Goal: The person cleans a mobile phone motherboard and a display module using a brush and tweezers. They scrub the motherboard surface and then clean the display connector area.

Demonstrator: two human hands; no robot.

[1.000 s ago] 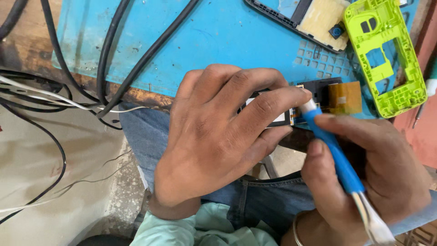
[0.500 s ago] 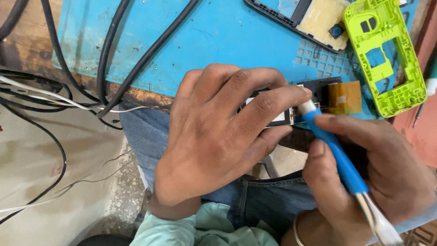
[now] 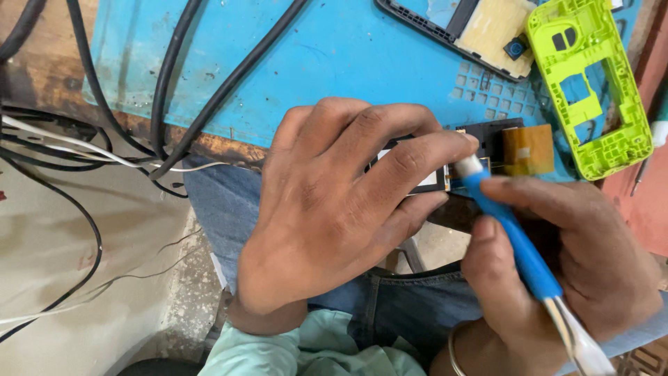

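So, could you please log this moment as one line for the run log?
left hand: holds small circuit board | right hand: grips blue-handled tool, tip at board | nearby: green phone frame, blue mat, black cables

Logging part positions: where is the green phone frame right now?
In the head view, the green phone frame lies at the top right on the blue mat, beyond the right hand, beside a black-edged panel.

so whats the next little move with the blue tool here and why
Probably a gentle nudge of the tool's white tip along the part's edge. The left hand pins a small dark part at the edge of the blue mat, while the right hand holds the blue tool, its tip already at the part, beside the orange flex. A hard push could slip.
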